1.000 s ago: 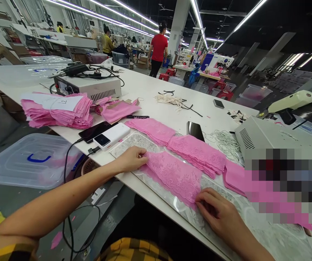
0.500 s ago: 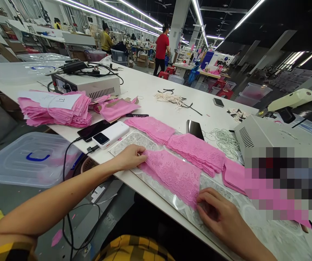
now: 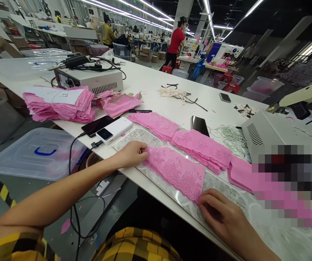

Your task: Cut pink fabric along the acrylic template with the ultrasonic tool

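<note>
A pink lace fabric piece (image 3: pixel 176 170) lies over a clear-covered board (image 3: pixel 136 137) near the table's front edge. My left hand (image 3: pixel 134 153) pinches its left end between thumb and fingers. At its lower right corner, my right hand (image 3: pixel 219 210) has curled fingers with the thumb and fingertips closed on the edge. Just behind the piece, a stack of pink lace pieces (image 3: pixel 201 148) and another lace stack (image 3: pixel 156 124) rest on the board. Folded plain pink fabric (image 3: pixel 240 174) lies to the right, partly under a blurred patch.
A white power bank (image 3: pixel 114 130) and a dark phone (image 3: pixel 97 125) lie left of the board. Behind them are a tied pink bundle (image 3: pixel 59 105) and a grey control box (image 3: pixel 91 79). Another phone (image 3: pixel 200 125), tangled pale cord (image 3: pixel 232 139) and a grey machine (image 3: pixel 283 134) stand farther right.
The camera view has shifted slightly, so the table things appear farther right. Both hands keep their hold on the lace piece. A person in red in the background has moved right.
</note>
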The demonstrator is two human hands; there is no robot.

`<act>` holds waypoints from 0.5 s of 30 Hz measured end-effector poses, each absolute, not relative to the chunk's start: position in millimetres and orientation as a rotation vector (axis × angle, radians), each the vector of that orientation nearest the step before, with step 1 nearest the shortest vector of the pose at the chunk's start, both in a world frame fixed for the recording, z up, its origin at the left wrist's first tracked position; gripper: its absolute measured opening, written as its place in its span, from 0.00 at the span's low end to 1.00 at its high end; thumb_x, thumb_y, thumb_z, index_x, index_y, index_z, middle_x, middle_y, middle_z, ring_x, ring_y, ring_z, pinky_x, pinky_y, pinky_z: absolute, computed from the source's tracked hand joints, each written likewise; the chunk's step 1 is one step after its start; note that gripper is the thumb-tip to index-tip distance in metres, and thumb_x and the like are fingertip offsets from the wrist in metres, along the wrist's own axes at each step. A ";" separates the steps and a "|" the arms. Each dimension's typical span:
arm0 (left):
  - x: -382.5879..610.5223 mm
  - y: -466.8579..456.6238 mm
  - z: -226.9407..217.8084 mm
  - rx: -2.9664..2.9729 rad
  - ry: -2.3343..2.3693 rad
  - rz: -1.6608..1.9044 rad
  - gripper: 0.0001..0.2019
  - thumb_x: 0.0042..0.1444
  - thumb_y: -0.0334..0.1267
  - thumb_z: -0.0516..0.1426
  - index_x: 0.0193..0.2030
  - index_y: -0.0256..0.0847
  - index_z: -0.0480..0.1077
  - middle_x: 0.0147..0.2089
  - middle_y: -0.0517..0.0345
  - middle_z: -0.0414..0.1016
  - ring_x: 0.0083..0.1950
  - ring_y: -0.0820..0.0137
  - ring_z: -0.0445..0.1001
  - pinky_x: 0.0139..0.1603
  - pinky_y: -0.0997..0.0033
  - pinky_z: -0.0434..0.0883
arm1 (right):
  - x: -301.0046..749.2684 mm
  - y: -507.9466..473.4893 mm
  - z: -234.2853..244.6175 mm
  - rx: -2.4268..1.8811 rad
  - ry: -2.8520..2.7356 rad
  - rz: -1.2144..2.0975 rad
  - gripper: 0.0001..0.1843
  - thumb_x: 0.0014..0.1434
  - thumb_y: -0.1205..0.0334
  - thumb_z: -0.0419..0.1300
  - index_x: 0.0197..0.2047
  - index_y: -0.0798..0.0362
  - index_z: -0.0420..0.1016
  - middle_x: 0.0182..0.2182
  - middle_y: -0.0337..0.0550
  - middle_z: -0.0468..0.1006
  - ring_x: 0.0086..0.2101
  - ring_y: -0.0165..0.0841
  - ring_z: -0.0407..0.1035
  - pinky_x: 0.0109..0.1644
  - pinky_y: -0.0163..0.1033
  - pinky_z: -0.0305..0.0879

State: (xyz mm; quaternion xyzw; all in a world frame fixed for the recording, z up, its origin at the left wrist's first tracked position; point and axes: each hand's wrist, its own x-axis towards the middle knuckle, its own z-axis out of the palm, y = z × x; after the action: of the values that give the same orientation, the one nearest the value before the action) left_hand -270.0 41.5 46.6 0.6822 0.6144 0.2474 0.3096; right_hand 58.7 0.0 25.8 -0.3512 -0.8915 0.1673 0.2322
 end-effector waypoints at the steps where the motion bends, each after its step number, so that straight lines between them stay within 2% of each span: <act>1: -270.7 40.0 46.2 1.826 1.634 0.632 0.13 0.50 0.33 0.52 0.19 0.40 0.51 0.19 0.67 0.49 0.23 0.76 0.51 0.25 0.73 0.50 | 58.0 -1.0 24.8 -0.954 -2.456 0.444 0.07 0.64 0.66 0.54 0.35 0.48 0.70 0.32 0.39 0.74 0.27 0.25 0.70 0.29 0.28 0.68; 4: -274.3 32.5 47.1 1.891 1.667 0.573 0.07 0.51 0.32 0.53 0.23 0.39 0.64 0.21 0.65 0.59 0.25 0.74 0.59 0.27 0.73 0.55 | 56.6 -1.7 25.0 -0.925 -2.475 0.402 0.06 0.64 0.65 0.54 0.36 0.47 0.69 0.32 0.39 0.74 0.27 0.25 0.72 0.30 0.27 0.69; 6: -278.5 25.7 49.2 1.922 1.722 0.566 0.04 0.53 0.33 0.54 0.33 0.38 0.70 0.27 0.62 0.67 0.29 0.72 0.64 0.31 0.73 0.59 | 55.9 -0.8 27.5 -0.910 -2.474 0.373 0.04 0.63 0.64 0.54 0.36 0.47 0.69 0.32 0.39 0.74 0.26 0.24 0.72 0.29 0.26 0.69; 8: -284.8 19.5 50.2 1.995 1.749 0.579 0.10 0.55 0.35 0.56 0.43 0.38 0.72 0.38 0.57 0.72 0.34 0.70 0.68 0.36 0.71 0.63 | 55.6 0.2 29.3 -0.898 -2.466 0.331 0.02 0.63 0.62 0.55 0.38 0.47 0.69 0.33 0.39 0.75 0.26 0.25 0.72 0.28 0.26 0.69; 10: -293.0 15.6 47.8 2.168 1.659 0.575 0.15 0.57 0.36 0.57 0.51 0.42 0.71 0.48 0.54 0.71 0.41 0.68 0.71 0.42 0.70 0.66 | 56.3 1.2 27.9 -0.872 -2.465 0.280 0.03 0.63 0.60 0.56 0.40 0.47 0.69 0.33 0.39 0.75 0.26 0.25 0.73 0.29 0.25 0.70; 12: -301.5 15.1 41.4 2.367 1.477 0.533 0.13 0.61 0.38 0.56 0.53 0.44 0.72 0.52 0.52 0.69 0.45 0.67 0.72 0.45 0.70 0.67 | 58.1 2.1 22.5 -0.846 -2.485 0.261 0.03 0.63 0.61 0.56 0.41 0.46 0.69 0.33 0.39 0.76 0.28 0.26 0.74 0.31 0.25 0.71; 15: -309.4 18.5 29.1 2.482 1.331 0.486 0.10 0.66 0.40 0.54 0.47 0.44 0.75 0.50 0.51 0.70 0.45 0.68 0.72 0.46 0.72 0.68 | 62.0 4.0 12.0 -0.848 -2.509 0.310 0.04 0.63 0.63 0.56 0.41 0.45 0.70 0.33 0.38 0.76 0.30 0.26 0.75 0.33 0.25 0.71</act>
State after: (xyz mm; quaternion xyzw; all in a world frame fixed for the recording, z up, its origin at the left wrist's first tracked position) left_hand -309.4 18.5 29.1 0.8597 0.4610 0.1684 0.1416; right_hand 62.0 4.0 12.0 -0.3090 -0.9146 0.1129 0.2353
